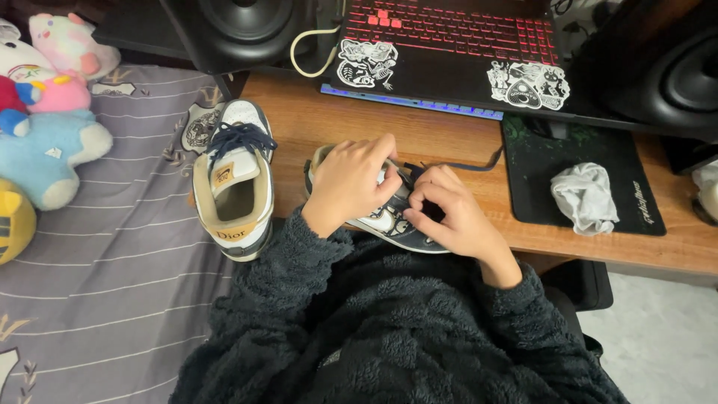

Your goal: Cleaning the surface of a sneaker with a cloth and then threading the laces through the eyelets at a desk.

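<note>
A navy and white sneaker (389, 223) lies on the wooden desk (441, 142) near its front edge. My left hand (351, 179) is clamped over the top of this shoe. My right hand (449, 209) pinches a dark blue lace (479, 163) at the shoe's eyelets, and the lace's free end trails right across the desk. A second matching sneaker (233, 179), laced with a dark bow, stands upright at the desk's left corner, overlapping the bed. Both my sleeves are dark fleece.
A laptop (449, 45) with a red-lit keyboard and stickers sits at the back between two black speakers (247, 22). A black mouse pad (538, 164) holds a crumpled white cloth (587, 196). Plush toys (45, 112) lie on the grey striped bedsheet (112, 262) to the left.
</note>
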